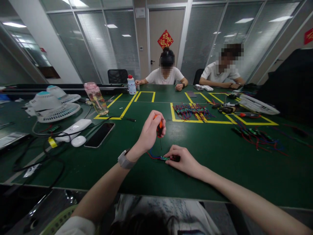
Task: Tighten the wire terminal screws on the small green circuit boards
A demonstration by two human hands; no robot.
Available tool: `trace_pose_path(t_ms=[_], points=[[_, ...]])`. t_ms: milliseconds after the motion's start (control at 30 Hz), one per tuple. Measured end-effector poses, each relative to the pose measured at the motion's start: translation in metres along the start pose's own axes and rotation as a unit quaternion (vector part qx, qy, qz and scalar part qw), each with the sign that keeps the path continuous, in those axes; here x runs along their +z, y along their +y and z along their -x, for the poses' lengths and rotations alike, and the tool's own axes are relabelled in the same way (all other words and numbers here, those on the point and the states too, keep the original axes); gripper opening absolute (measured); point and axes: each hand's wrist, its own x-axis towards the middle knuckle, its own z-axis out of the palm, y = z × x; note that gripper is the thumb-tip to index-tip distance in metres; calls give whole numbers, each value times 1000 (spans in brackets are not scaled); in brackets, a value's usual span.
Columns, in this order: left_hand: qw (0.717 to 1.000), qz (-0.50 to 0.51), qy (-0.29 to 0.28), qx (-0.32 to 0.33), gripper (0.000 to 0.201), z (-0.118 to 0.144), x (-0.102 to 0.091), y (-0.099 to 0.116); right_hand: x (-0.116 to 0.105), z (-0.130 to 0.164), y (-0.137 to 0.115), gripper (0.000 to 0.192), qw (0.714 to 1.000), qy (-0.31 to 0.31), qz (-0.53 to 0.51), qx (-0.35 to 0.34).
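Note:
My left hand (149,132), with a watch on its wrist, is wrapped round the orange and black handle of a screwdriver (160,127). The thin shaft points down, its tip slightly above a small green circuit board (165,158) and seemingly apart from it. On the table, my right hand (184,160) pinches that board between thumb and fingers. Red and blue wires (153,157) run from the board's left end. A dark part beneath my right fingers is mostly hidden.
Wired circuit boards lie piled inside yellow tape (193,111), with more boards (255,133) at right. A phone (100,134), a white mouse (78,141), a pink-lidded bottle (96,99) and white fans (53,107) stand left. Two people (163,75) (221,72) sit opposite.

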Motion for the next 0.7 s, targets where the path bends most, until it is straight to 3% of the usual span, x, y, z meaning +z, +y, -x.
trace_pose_path(t_ms=[233, 433, 700], points=[[995, 48, 76, 49, 19, -1, 9, -21, 2, -3, 2, 12, 1000, 3, -14, -9], [995, 52, 74, 33, 18, 2, 13, -32, 3, -1, 3, 9, 1000, 5, -17, -13], [997, 47, 63, 21, 18, 4, 14, -32, 2, -2, 3, 10, 1000, 4, -16, -14]])
